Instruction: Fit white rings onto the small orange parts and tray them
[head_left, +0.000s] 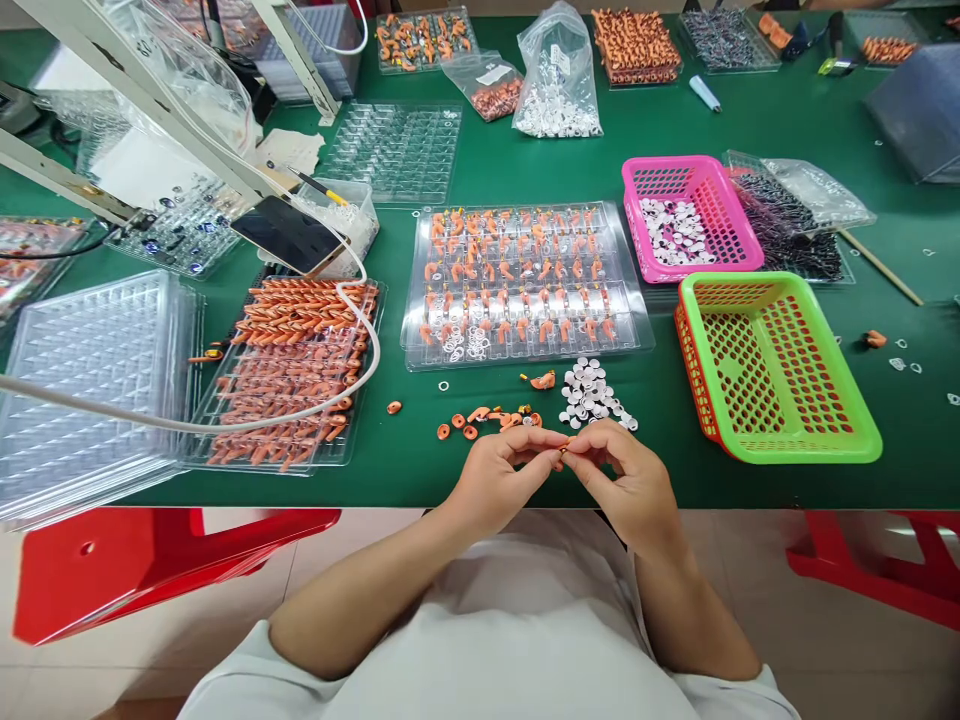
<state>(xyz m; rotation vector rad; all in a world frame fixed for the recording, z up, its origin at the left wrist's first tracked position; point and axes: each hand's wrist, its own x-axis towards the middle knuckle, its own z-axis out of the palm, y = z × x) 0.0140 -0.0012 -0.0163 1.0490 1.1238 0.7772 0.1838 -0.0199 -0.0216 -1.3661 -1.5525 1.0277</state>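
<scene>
Shirt (pixel 525 640), hands (pixel 495 478) w/ part (pixel 563 451) nr tbl edge (pixel 397 501)

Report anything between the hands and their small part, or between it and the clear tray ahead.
Nothing between: left hand and right hand pinch the small part. Loose orange pieces and white discs lie on the table toward the clear tray.
</scene>
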